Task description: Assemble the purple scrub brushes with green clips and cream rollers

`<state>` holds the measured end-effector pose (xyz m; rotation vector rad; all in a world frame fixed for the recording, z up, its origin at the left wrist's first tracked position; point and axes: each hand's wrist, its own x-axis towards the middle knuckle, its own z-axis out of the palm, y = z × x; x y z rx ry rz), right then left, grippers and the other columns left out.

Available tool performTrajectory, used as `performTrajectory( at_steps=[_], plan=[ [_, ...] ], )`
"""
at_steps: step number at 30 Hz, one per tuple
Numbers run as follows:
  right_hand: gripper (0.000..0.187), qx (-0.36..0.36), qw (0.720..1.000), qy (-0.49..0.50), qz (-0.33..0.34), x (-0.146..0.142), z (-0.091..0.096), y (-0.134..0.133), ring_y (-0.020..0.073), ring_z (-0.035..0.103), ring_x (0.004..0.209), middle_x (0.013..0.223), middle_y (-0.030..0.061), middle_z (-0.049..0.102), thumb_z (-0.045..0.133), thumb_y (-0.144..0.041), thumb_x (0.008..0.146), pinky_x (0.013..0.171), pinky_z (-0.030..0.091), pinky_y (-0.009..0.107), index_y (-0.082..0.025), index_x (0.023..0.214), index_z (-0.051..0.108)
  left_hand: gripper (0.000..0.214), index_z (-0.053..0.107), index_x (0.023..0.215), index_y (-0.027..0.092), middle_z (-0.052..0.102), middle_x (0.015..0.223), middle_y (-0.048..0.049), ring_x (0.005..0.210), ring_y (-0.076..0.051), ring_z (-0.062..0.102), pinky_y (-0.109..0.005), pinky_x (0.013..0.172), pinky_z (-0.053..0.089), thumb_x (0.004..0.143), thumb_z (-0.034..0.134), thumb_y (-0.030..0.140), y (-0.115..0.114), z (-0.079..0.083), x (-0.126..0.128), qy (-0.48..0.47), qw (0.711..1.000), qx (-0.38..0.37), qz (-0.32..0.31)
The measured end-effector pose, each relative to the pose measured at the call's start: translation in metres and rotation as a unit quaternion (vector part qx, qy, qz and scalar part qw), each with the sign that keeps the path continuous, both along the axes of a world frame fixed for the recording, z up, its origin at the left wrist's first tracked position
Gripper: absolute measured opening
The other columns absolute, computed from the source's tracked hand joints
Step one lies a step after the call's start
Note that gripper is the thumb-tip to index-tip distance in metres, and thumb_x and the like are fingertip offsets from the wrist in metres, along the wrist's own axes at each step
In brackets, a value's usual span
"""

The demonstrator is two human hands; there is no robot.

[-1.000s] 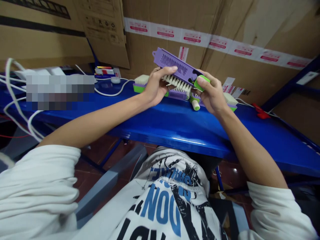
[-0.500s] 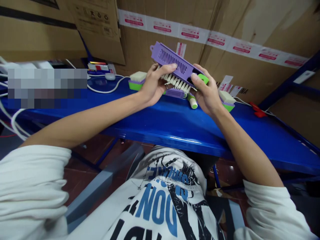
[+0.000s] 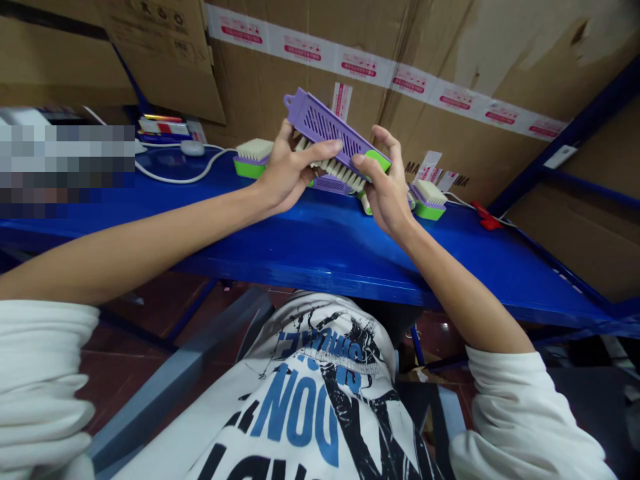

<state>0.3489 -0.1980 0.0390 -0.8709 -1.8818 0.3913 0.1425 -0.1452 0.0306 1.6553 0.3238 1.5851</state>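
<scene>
A purple scrub brush [image 3: 325, 127] with pale bristles facing down is held tilted above the blue table. My left hand [image 3: 283, 170] is closed around its left part, the thumb lying on the slotted back. At the other end my right hand [image 3: 390, 193] grips the brush, with its thumb beside a bright green piece [image 3: 379, 159] set in the brush's back. One or more right fingers stick up behind. Below the held brush lies another purple slotted piece [image 3: 331, 185], partly hidden. A green and white cylindrical part [image 3: 367, 203] shows near my right hand.
Bristle-up brushes stand on the blue table [image 3: 310, 247], one at left [image 3: 253, 159] and one at right [image 3: 429, 200]. A white cable [image 3: 185, 180] and a red object [image 3: 487, 217] lie farther out. Large cardboard [image 3: 300, 80] rises behind.
The green piece, tilted in the brush's end before, now sits flatter in its back. My right thumb has shifted left and the right fingers have lifted. The whole view has swung slightly.
</scene>
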Motion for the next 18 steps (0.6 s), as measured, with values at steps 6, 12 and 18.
performTrajectory(
  at_steps=[6, 12, 18],
  plan=[
    [0.104, -0.102, 0.994, 0.025, -0.015, 0.027, 0.042, -0.011, 0.0294, 0.079, 0.114, 0.132, 0.0053, 0.083, 0.025, -0.106, 0.096, 0.096, 0.068, 0.048, -0.041, 0.176, 0.034, 0.071, 0.059, 0.116, 0.036, 0.079, 0.130, 0.0024, 0.130, -0.032, 0.073, -0.054, 0.096, 0.070, 0.076, 0.099, 0.079, 0.010, 0.009, -0.003, 0.024, 0.999, 0.012, 0.042],
    [0.053, -0.060, 0.887, -0.319, -0.328, 0.068, 0.047, 0.001, 0.0440, 0.078, 0.120, 0.117, 0.0236, 0.083, 0.063, -0.067, 0.108, 0.102, 0.064, 0.060, -0.018, 0.113, 0.082, 0.093, 0.059, 0.131, 0.028, 0.078, 0.125, -0.0074, 0.122, -0.035, 0.078, -0.057, 0.105, 0.067, 0.073, 0.094, 0.091, -0.007, 0.008, 0.001, 0.123, 0.977, 0.128, 0.122],
    [0.046, -0.074, 0.863, -0.420, -0.271, 0.037, 0.015, 0.008, 0.0437, 0.078, 0.130, 0.136, 0.0224, 0.083, 0.074, -0.046, 0.105, 0.111, 0.062, 0.057, -0.020, 0.142, 0.074, 0.116, 0.055, 0.147, 0.025, 0.077, 0.137, -0.0150, 0.137, -0.042, 0.075, -0.058, 0.119, 0.061, 0.064, 0.092, 0.099, -0.019, -0.007, 0.007, 0.212, 0.929, 0.222, 0.205]
  ],
)
